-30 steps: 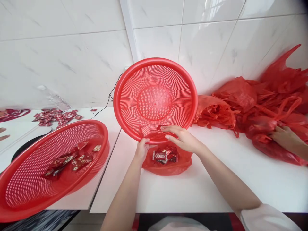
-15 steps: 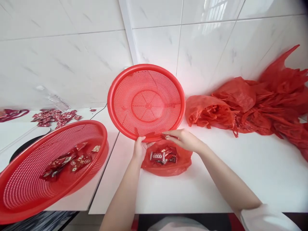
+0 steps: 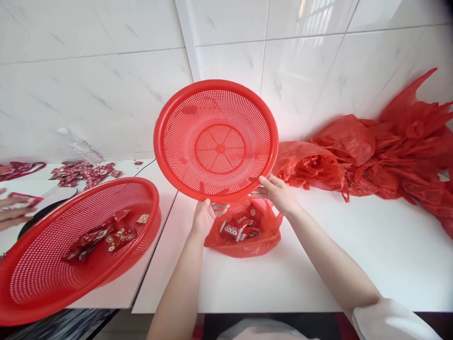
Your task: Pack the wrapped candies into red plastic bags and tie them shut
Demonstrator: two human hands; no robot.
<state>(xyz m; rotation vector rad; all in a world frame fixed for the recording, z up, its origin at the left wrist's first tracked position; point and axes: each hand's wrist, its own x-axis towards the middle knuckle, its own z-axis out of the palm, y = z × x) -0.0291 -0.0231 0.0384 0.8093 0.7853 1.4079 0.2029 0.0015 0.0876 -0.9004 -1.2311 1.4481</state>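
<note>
Head view: both hands (image 3: 244, 203) grip the tilted red basket's (image 3: 215, 139) lower rim.

Red mesh basket (image 3: 216, 140) tilted upright

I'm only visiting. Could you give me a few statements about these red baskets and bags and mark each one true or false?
1. The left hand and right hand grip the raised basket by its lower rim. True.
2. The raised basket is full of sweets. False: none show in it.
3. The bag below it holds wrapped sweets. True.
4. The other basket is empty. False: loose sweets lie in it.
5. The bag pile on the right is blue. False: it is red.
</note>
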